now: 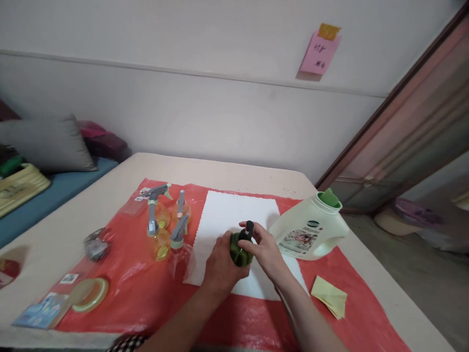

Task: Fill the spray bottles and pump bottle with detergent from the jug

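Note:
A dark green pump bottle (239, 255) with a black pump head (246, 233) is held upright over the white sheet (220, 210). My left hand (222, 264) wraps round the bottle's body from the left. At its top, my right hand (264, 247) is closed on the black pump head, thumb and fingers on either side. Just right of my hands stands a large pale detergent jug (311, 227) with a green piece (329, 197) in its mouth. To the left are several spray bottles, among them a clear one (181, 256) with a grey trigger head.
A red plastic sheet (139, 303) covers much of the table (220, 168). On it lie a folded yellow cloth (330, 295), a round lid (90, 295), a blue packet (44, 310) and a clear wrapped item (97, 244). A wall stands behind; a bin (399, 215) is right.

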`<state>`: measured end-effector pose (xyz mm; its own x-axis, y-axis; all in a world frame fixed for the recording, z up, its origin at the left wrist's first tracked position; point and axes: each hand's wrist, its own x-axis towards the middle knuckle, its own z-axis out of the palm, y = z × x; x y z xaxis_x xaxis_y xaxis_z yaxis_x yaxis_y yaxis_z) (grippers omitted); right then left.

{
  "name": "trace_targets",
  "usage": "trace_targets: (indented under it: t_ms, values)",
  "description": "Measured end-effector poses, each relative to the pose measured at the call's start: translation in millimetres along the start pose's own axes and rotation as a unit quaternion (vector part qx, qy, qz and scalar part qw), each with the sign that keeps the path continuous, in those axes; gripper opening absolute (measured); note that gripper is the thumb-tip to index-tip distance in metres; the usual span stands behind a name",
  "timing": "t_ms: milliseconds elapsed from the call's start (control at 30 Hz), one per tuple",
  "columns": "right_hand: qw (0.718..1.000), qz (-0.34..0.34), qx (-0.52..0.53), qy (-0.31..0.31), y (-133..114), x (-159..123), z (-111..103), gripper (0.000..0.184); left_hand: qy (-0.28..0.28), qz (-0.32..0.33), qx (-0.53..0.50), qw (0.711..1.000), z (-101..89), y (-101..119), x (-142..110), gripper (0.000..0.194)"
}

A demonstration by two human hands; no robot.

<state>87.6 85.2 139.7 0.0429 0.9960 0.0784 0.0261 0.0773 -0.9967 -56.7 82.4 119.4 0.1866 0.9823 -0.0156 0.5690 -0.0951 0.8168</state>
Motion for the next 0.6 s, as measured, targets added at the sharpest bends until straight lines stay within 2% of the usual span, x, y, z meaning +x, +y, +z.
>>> trace_targets:
  t_ms: [100,233,300,433,567,600]
  values:
    - [1.0,-0.003,-0.013,0.002,-3.2,-0.6,-0.9,0.051,-0.024,-0.01,-0.022,0.999,-2.2,1.1,-1.1,0.08]
    - [0.995,0.002,0.02,-0.101,-14.2,-2.5,-12.1,0.05,-0.039,0.009,-0.076,0.996,-5.2,0.2,-0.5,0.085]
    - [0.993,-0.001,0.033,-0.117,-15.7,-2.4,-14.0,0.042,-0.044,0.022,-0.095,0.994,-5.8,-0.8,0.3,0.085]
    - [0.998,-0.01,0.024,-0.053,-8.2,-1.4,1.0,0.032,-0.023,-0.007,-0.078,0.997,-4.7,0.6,-0.1,0.086]
    - [0.998,-0.019,-0.015,0.065,-5.8,-3.5,19.1,0.039,-0.014,-0.044,-0.054,0.997,-4.8,7.0,-2.7,0.081]
    - [0.997,-0.019,-0.024,0.077,-8.1,-4.2,19.5,0.041,-0.011,-0.046,-0.046,0.998,-5.3,8.4,-3.2,0.08]
